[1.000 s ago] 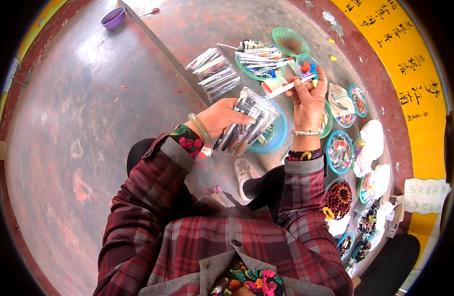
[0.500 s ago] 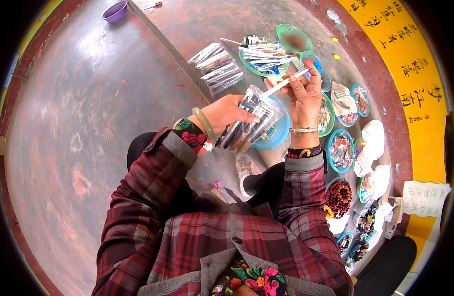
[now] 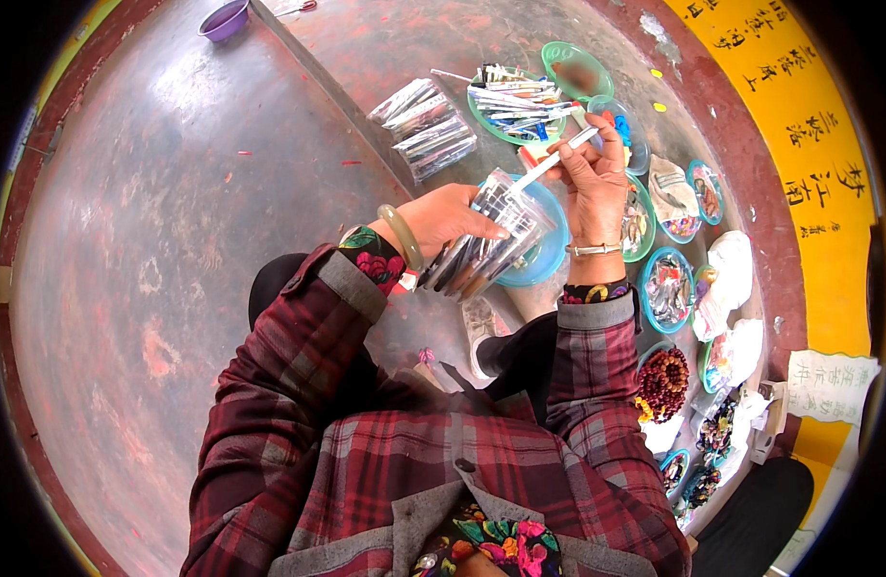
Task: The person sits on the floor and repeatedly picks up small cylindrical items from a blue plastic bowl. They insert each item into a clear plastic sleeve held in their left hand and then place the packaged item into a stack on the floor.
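In my left hand is a clear plastic bag packed with slim dark and white pens, tilted with its mouth up to the right. The thumb lies across the bag's front. My right hand pinches one white pen between thumb and fingers near its upper end. That pen's lower end meets the mouth of the bag; whether it is inside, I cannot tell. Below the bag stands a blue basin, partly hidden by it. Beyond my hands, a green basket is heaped with more pens.
Filled pen bags lie on the floor left of the basket. Along the right stand a green basin, a blue basket of small packets, dark red beads and white bags. A purple basin sits far left.
My right hand and the white pen have shifted very slightly, the pen's upper end a little lower and leftward. The left hand keeps hold of the bag, almost still.
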`<move>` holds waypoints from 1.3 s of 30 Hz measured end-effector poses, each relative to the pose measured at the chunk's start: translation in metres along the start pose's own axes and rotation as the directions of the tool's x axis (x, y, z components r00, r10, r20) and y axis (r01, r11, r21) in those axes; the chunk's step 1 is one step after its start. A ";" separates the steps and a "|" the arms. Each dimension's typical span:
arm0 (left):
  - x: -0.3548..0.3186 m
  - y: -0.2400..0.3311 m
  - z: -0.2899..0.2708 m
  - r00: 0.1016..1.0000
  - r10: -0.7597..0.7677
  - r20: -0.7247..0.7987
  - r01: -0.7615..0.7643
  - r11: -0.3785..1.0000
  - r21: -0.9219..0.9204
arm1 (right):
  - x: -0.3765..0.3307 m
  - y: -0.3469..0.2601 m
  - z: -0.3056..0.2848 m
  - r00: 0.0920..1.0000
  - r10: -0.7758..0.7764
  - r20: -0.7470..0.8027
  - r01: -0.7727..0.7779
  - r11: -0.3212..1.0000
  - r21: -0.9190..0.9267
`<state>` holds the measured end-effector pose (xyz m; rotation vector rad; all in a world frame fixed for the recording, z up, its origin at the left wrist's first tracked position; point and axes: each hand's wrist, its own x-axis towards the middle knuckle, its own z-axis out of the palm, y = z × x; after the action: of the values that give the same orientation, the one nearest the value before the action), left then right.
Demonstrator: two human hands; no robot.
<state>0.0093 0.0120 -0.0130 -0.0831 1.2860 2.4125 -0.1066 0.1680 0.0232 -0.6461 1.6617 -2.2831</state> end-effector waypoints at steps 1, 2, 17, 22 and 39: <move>0.000 0.001 -0.001 1.000 -0.005 -0.006 0.005 1.000 -0.002 | 0.000 -0.003 0.001 1.000 -0.008 -0.015 0.008 1.000 -0.008; -0.001 0.001 -0.001 1.000 -0.009 -0.011 0.009 1.000 -0.005 | 0.000 -0.005 0.001 0.999 -0.016 -0.029 0.015 1.000 -0.017; -0.008 0.014 0.011 0.989 0.070 -0.129 -0.078 0.995 -0.056 | -0.007 0.018 0.012 0.987 0.103 0.124 -0.091 0.991 -0.101; -0.003 0.007 0.001 0.988 0.120 -0.098 -0.127 0.990 -0.068 | -0.009 0.015 0.016 0.982 0.131 0.140 -0.107 0.981 -0.163; -0.002 0.012 0.000 0.963 0.235 -0.131 -0.248 0.964 -0.091 | -0.012 0.018 0.021 0.988 -0.058 0.146 0.113 0.905 -0.409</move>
<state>0.0065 0.0059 -0.0034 -0.1071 1.2832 2.7222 -0.0870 0.1498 0.0088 -0.9531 2.1105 -1.8949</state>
